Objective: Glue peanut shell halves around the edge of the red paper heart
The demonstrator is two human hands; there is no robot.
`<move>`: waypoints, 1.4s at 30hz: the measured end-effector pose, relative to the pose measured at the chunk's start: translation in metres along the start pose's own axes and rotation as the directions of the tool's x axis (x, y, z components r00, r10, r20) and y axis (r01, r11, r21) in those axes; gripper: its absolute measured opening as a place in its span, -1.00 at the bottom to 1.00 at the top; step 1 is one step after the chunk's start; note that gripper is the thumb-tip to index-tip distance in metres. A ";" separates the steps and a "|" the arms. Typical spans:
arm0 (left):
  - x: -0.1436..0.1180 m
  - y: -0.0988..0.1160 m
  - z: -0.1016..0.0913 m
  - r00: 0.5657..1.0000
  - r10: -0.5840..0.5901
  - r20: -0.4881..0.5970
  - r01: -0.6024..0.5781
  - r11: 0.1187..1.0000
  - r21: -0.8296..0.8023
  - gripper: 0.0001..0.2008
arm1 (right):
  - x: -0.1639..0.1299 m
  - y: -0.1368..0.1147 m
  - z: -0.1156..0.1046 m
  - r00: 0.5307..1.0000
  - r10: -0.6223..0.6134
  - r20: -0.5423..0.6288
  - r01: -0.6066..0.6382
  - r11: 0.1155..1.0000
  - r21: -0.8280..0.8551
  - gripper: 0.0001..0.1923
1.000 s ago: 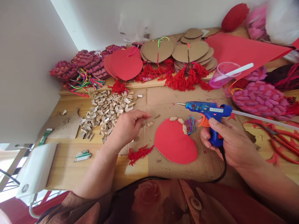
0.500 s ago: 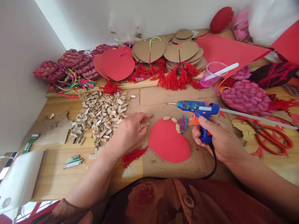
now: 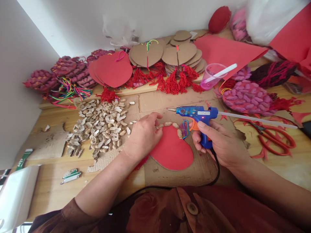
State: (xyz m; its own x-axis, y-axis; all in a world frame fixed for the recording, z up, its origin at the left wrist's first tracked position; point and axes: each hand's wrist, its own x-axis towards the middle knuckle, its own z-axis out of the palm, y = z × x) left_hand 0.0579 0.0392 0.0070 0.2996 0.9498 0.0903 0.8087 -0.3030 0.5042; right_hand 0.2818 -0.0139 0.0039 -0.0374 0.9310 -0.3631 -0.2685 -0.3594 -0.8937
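Wooden table (image 3: 48,191), biggest thing, runs across the view. Cardboard sheet (image 3: 167,179) lies on it as work mat. Red sheet (image 3: 225,51) at back right. Heap of peanut shells (image 3: 104,123) spread left of the left hand. Red heart (image 3: 172,149) lies flat on the cardboard sheet, between the two hands, in front of the person. Red paper hearts (image 3: 114,69) and cardboard hearts (image 3: 179,54) stacked along the back ledge, red tassels (image 3: 178,82) hanging off the front. Pinkish-purple covered piece (image 3: 247,97) at right.

Right hand (image 3: 221,139) wrapped around the handle of the blue glue gun (image 3: 191,111), held right of the heart's top edge, nozzle pointing left, clear glue stick (image 3: 257,119) out the back. Left hand (image 3: 145,134) at heart's upper left edge, fingers bent, a shell at the fingertips; pinched or only touched, can't tell, fingers partly block it. Orange-handled scissors (image 3: 279,139) on table, right of right hand. Pink cup (image 3: 209,83) with white stick (image 3: 222,72) leaning in it, behind the gun. Blue-purple cord loop (image 3: 186,128) at heart's top notch. Smallest: row of shells (image 3: 179,133) along heart's upper edge
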 end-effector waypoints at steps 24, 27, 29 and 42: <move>0.002 -0.017 -0.020 0.998 -0.052 -0.031 0.046 0.986 -0.161 -0.79 | 0.002 0.003 -0.002 1.000 0.000 0.015 0.000 1.000 -0.014 -0.70; 0.001 -0.011 -0.013 0.998 -0.069 0.017 0.070 0.977 -0.202 -0.78 | 0.002 0.002 -0.002 1.000 0.009 0.022 -0.009 1.000 -0.005 -0.70; 0.000 -0.008 -0.008 0.997 -0.073 0.032 0.078 0.972 -0.220 -0.78 | 0.001 0.002 -0.002 1.000 0.010 0.023 -0.010 1.000 -0.004 -0.71; 0.000 -0.012 -0.007 0.998 -0.065 -0.008 0.062 0.975 -0.214 -0.79 | -0.001 -0.001 0.000 1.000 0.018 0.014 -0.017 0.999 -0.027 -0.66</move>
State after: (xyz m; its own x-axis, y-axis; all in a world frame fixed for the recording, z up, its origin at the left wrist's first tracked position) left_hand 0.0441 0.0432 0.0068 0.2422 0.9681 0.0638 0.6987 -0.2197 0.6809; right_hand 0.2818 -0.0142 0.0051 -0.0556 0.9253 -0.3752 -0.2414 -0.3771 -0.8941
